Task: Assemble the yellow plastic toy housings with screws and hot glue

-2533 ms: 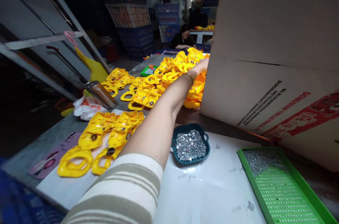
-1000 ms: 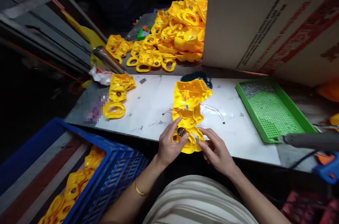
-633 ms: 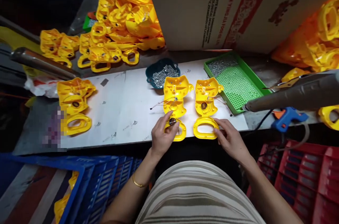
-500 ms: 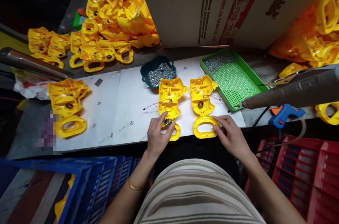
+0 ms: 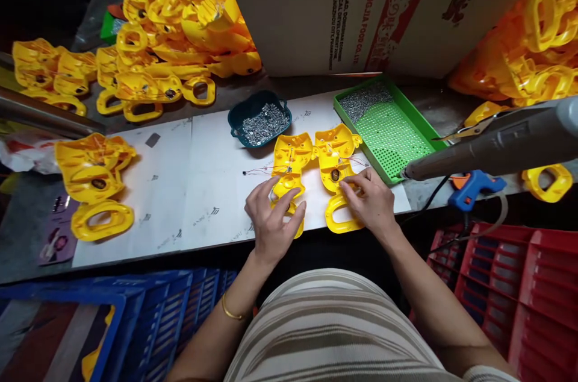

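Head view: 2 yellow shells (image 5: 293, 150) are laid closely side by side on the counter (image 5: 22, 219). The left shell (image 5: 292, 147) is partly covered by the left hand (image 5: 274, 222); whether its grip is closed cannot be told. The right shell's (image 5: 336, 138) edge is touched by the right hand (image 5: 374, 200), whose grip looks narrow, but a pinch cannot be confirmed.

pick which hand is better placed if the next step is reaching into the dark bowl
Probably the left hand: it is nearer the bowl, which lies almost straight beyond it. The right hand is at the right shell and would likely cross the left shell.
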### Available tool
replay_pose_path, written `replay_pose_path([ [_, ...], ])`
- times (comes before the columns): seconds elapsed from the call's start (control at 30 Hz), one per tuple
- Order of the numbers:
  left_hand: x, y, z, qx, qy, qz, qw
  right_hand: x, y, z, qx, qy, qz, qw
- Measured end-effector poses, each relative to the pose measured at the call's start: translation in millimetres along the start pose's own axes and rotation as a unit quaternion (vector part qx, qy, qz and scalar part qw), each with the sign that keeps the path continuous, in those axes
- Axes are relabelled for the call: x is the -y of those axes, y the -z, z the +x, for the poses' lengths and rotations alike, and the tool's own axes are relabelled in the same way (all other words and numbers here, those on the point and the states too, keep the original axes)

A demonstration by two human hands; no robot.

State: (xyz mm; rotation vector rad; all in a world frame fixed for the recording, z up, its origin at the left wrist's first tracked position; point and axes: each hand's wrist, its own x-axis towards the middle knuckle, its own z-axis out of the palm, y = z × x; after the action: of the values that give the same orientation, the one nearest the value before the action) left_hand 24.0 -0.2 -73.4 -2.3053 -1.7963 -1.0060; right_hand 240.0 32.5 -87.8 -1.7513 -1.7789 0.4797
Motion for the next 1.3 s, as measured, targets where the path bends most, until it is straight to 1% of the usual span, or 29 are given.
replay_pose_path([
  [0.07, -10.3, -7.2, 13.8, 0.038, -0.026, -0.010, 0.999, 0.1, 1.7, 5.2, 0.002, 0.006, 0.060, 0.998],
  [0.17, -22.3, -22.1, 34.8, 0.103, -0.067, -0.033, 0.992, 1.8, 8.0, 14.0, 0.014, 0.035, 0.129, 0.991],
  [0.27, -28.1, -35.1, 52.5, 0.144, -0.095, -0.097, 0.980, 5.0, 14.6, 22.0, 0.055, 0.068, 0.178, 0.980],
  [0.37, -29.3, -40.3, 64.0, 0.170, -0.095, -0.163, 0.967, 8.0, 18.5, 27.8, 0.093, 0.059, 0.227, 0.968],
  [0.47, -29.2, -38.8, 69.2, 0.199, -0.070, -0.219, 0.953, 9.6, 19.6, 32.3, 0.123, 0.033, 0.262, 0.957],
  [0.53, -29.9, -36.6, 70.1, 0.230, -0.030, -0.263, 0.936, 10.1, 19.7, 34.6, 0.137, 0.025, 0.284, 0.949],
  [0.57, -30.5, -35.5, 70.0, 0.250, 0.002, -0.289, 0.924, 10.2, 19.8, 35.3, 0.141, 0.023, 0.294, 0.945],
  [0.63, -32.1, -33.6, 69.8, 0.282, 0.096, -0.351, 0.888, 10.4, 20.6, 34.5, 0.132, 0.017, 0.302, 0.944],
  [0.67, -32.9, -32.5, 70.0, 0.289, 0.151, -0.387, 0.862, 10.4, 21.3, 32.7, 0.110, 0.015, 0.296, 0.949],
  [0.73, -33.9, -29.9, 71.5, 0.286, 0.259, -0.460, 0.800, 10.6, 22.9, 26.1, 0.032, 0.021, 0.257, 0.966],
  [0.8, -34.1, -27.1, 74.2, 0.276, 0.335, -0.518, 0.737, 11.5, 24.1, 17.0, -0.043, 0.051, 0.220, 0.973],
  [0.83, -34.2, -26.0, 75.8, 0.273, 0.359, -0.536, 0.714, 12.3, 24.2, 12.4, -0.061, 0.073, 0.211, 0.973],
  [0.87, -34.3, -25.2, 77.2, 0.270, 0.374, -0.548, 0.697, 13.3, 23.9, 8.2, -0.065, 0.094, 0.210, 0.971],
  [0.93, -35.3, -24.8, 79.2, 0.265, 0.393, -0.560, 0.679, 15.5, 22.3, 2.4, -0.057, 0.127, 0.215, 0.967],
  [1.0, -36.9, -25.7, 79.6, 0.263, 0.405, -0.563, 0.670, 17.0, 20.1, 0.2, -0.055, 0.142, 0.206, 0.967],
  [1.07, -38.0, -26.9, 78.2, 0.262, 0.407, -0.563, 0.670, 16.8, 18.8, 0.6, -0.051, 0.151, 0.186, 0.970],
  [1.1, -37.9, -27.2, 77.0, 0.264, 0.401, -0.559, 0.676, 15.9, 18.7, 1.2, -0.048, 0.152, 0.177, 0.971],
  [1.13, -37.3, -27.3, 75.3, 0.267, 0.389, -0.549, 0.690, 14.6, 18.9, 1.9, -0.045, 0.148, 0.171, 0.973],
  [1.17, -36.2, -26.9, 73.1, 0.266, 0.370, -0.528, 0.716, 12.8, 19.4, 2.6, -0.044, 0.139, 0.165, 0.975],
  [1.2, -34.7, -26.3, 70.4, 0.257, 0.342, -0.494, 0.757, 10.6, 19.9, 3.2, -0.044, 0.125, 0.157, 0.979],
  [1.23, -33.0, -25.5, 67.1, 0.240, 0.303, -0.444, 0.808, 8.2, 20.3, 3.9, -0.042, 0.110, 0.145, 0.982],
  [1.27, -31.3, -24.6, 63.3, 0.217, 0.254, -0.383, 0.861, 5.7, 20.5, 4.6, -0.035, 0.095, 0.127, 0.987],
  [1.3, -29.8, -23.9, 59.2, 0.192, 0.200, -0.317, 0.907, 3.2, 20.4, 5.5, -0.024, 0.086, 0.104, 0.991],
])
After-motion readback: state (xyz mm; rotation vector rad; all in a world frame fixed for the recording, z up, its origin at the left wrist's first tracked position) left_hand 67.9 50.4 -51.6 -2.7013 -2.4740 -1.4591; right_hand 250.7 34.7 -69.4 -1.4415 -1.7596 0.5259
